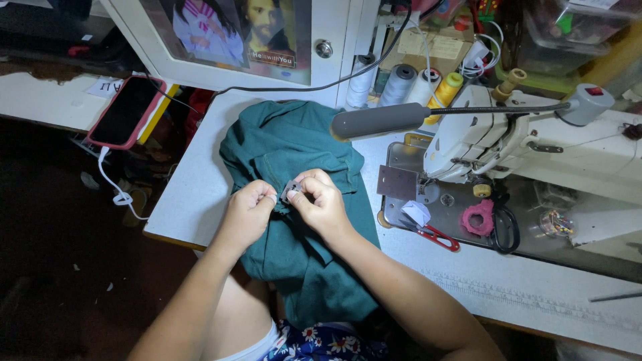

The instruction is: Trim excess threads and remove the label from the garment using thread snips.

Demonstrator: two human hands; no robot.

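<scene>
Right at the middle, the left hand (249, 208) and the right hand (319, 200) meet, fingertips pinched almost closed. Between them sits a small grey patch (291, 190), flat and squarish, and both hands hold it against the green cloth (294, 254). The left hand is at 9 o'clock from the patch and the right hand at 3 o'clock, both touching it.

The cloth is soft, dark green and wrinkly. It lies on the white table (194, 194) and hangs over the edge toward the person's lap.

At 3 o'clock from the hands stands a white sewing machine (481, 137) on a shiny metal plate. A grey lamp (378, 121) on a thin bendy arm hangs just above the cloth. Red-handled snips (438, 236), a pink ring-shaped thing (479, 218) and black scissors (506, 229) lie near the machine. At 1 o'clock are thread cones (401, 83), grey, white and yellow. At 10 o'clock, well apart, rests a phone (126, 111) in a red case.
</scene>
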